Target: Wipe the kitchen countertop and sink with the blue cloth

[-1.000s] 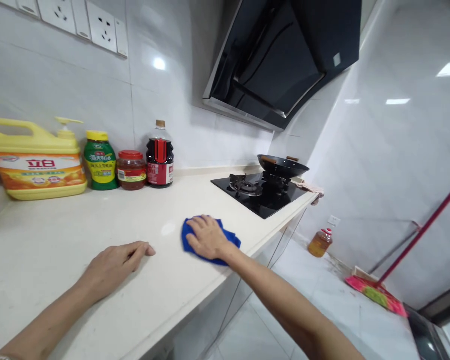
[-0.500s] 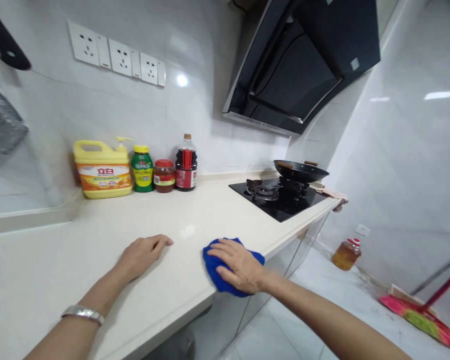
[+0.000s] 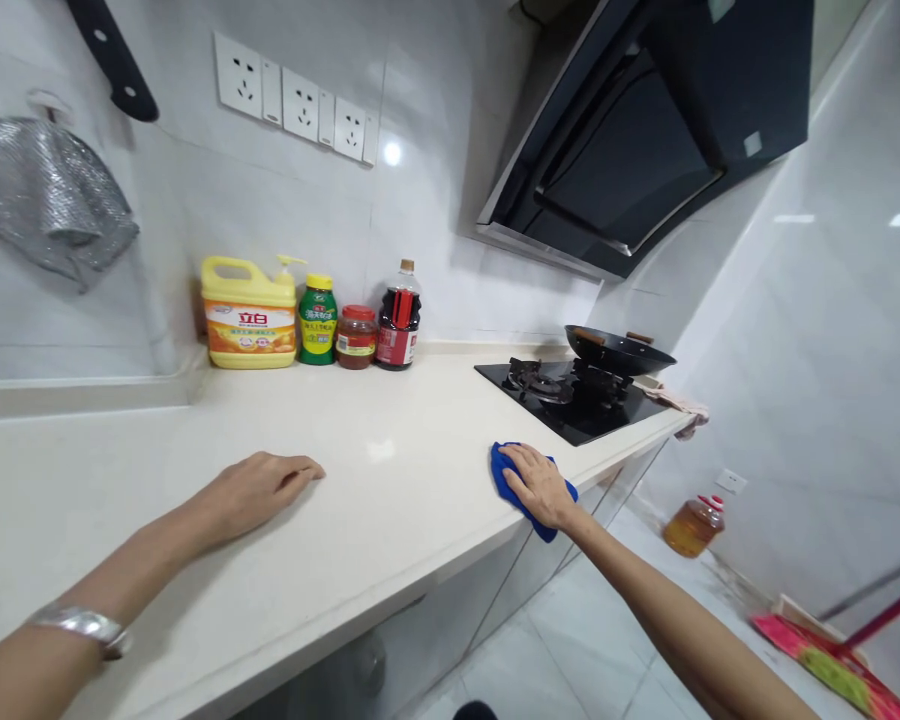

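My right hand (image 3: 537,486) presses down on a blue cloth (image 3: 504,482) at the front edge of the pale countertop (image 3: 390,500). Its fingers lie across the cloth, and part of the cloth hangs over the edge. My left hand (image 3: 262,492), with a silver bracelet (image 3: 82,625) on the wrist, rests on the countertop at the left. Nothing shows in it; its visible fingers reach loosely to the right, the others are hidden. Beyond the right hand is a black gas hob (image 3: 570,400) bearing a wok (image 3: 619,354).
Along the wall stand a yellow detergent jug (image 3: 251,335), a green bottle (image 3: 317,322), a red-lidded jar (image 3: 356,338) and a dark sauce bottle (image 3: 398,318). A range hood (image 3: 645,140) overhangs the hob. An oil jug (image 3: 694,526) and a broom (image 3: 825,655) are on the floor.
My right hand has slid the blue cloth along the front edge, farther away toward the hob. My left hand stays on the countertop. The view has swung somewhat to the left.
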Available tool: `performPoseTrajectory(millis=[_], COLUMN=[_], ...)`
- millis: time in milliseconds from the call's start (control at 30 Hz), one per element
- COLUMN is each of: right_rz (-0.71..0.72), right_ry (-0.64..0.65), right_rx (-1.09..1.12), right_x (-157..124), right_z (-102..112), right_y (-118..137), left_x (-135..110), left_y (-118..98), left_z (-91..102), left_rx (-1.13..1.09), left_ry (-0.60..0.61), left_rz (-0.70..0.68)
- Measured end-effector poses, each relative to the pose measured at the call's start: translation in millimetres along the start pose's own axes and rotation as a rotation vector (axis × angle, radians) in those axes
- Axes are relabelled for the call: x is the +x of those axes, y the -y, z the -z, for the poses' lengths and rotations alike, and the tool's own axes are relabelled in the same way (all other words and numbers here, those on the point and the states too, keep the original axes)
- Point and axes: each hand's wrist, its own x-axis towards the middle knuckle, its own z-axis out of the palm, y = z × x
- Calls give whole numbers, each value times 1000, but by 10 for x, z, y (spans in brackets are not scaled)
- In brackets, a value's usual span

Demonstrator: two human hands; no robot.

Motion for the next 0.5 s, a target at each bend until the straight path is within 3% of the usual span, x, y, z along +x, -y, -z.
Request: performPoseTrajectory(millis=[100,267,367,500], right_rz=[18,168,263,338], right_ry=[-45,-185,-278,-327], right_rx=[-32,119,231,215], right_x=[-127,-407,-515,-540], right_z=[16,47,-12,-173], right_y=[193,700,1151,1982], left_x=[-70,-38,10,42], left_y=[120,42,16,27], left_z=[-2,-84,-101,-63], left_rx=[-36,66,97,81], left_ry=[-54,-96,-70,-49], left_rz=[90,236,263,272])
